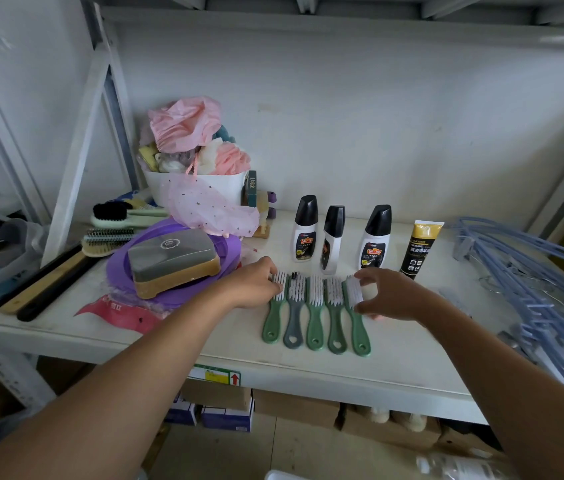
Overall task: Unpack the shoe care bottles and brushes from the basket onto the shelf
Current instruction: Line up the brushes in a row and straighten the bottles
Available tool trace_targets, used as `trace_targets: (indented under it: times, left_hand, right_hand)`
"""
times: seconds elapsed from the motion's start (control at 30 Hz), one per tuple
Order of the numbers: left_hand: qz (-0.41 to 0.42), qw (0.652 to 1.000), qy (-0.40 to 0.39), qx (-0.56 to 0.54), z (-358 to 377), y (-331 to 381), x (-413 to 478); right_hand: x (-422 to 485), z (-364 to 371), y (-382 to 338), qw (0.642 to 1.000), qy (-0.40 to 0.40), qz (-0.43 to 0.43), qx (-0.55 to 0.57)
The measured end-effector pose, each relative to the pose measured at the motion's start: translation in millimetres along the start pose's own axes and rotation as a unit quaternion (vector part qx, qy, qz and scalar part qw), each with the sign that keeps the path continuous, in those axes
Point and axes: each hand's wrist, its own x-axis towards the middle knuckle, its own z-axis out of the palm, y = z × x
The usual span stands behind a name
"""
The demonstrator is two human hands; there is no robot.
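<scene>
Back left of the shelf (412, 348): white tub (204, 188), heaped with bath puffs (230, 159) and a crumpled pink bag (183, 123) on top. In front of it, a purple basin (230, 245) holding a block-shaped brush (173, 263) with a grey top and tan base. Cardboard boxes (294, 407) on the level below; contents not readable.

Task items on the shelf: three white bottles (305, 233) with black caps stand upright in a row, a black-and-gold tube (419, 249) upright just to their right. In front of them, five brushes (315, 306) lie side by side, handles toward me, four green and one grey.

The row sits between my hands. Left hand (249, 285) at the left end, fingers half-curled, fingertips (272, 271) and thumb pinching the bristle head of the leftmost brush (273, 323). Right hand (395, 296) at the right end, fingers (365, 276) above and thumb below the head of the rightmost brush (359, 329), a loose, part-open pinch. Blue hangers (533, 289) piled far right.
</scene>
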Motion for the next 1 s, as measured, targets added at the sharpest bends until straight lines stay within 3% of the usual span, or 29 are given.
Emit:
trace_targets:
  times: [1.0]
  left_hand:
    - [-0.001, 1.000, 0.004, -0.010, 1.2, 2.0, -0.5]
  right_hand:
    - [-1.4, 3.1, -1.4, 1.000, -0.003, -0.011, 0.008]
